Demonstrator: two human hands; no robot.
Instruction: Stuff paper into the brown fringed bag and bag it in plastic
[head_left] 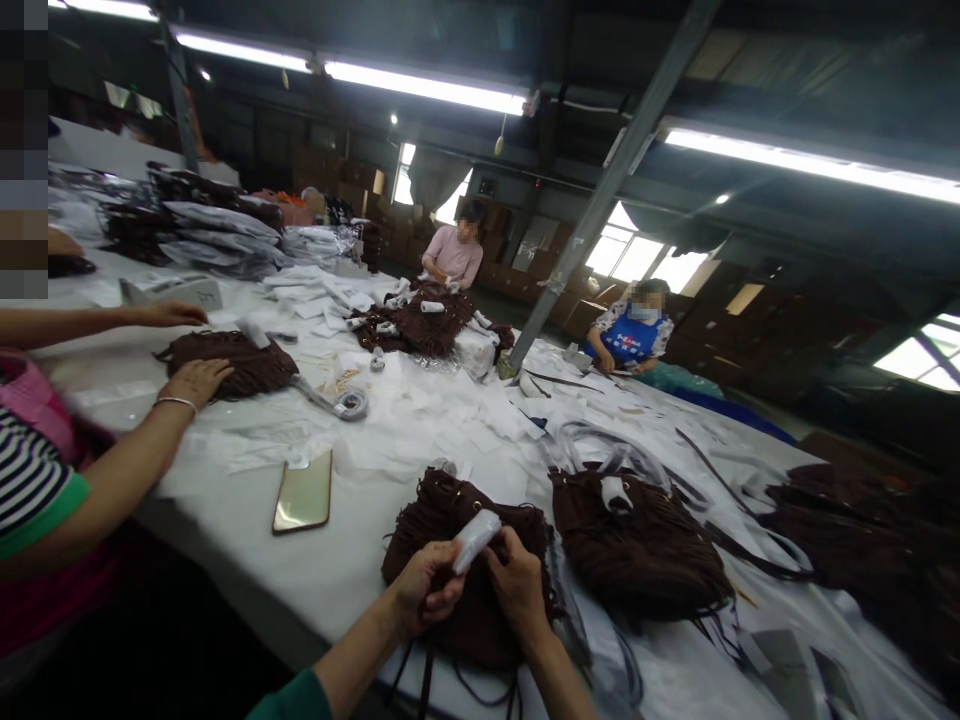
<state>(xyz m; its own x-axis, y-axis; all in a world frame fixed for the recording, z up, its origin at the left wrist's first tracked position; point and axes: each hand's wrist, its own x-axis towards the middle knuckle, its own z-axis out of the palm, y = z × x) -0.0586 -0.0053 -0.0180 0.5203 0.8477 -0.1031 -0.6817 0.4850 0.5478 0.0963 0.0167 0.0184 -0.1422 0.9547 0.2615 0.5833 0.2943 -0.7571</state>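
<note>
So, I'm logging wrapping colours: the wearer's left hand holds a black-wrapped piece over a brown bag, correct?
Not black: the head view shows white wrapping. The left hand does hold the wrapped piece over a brown bag.

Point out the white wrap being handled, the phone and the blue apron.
White wrap [477, 540]: head view, middle of its length.
Phone [303, 494]: head view, centre of its upward face.
Blue apron [634, 337]: head view, its front.
</note>
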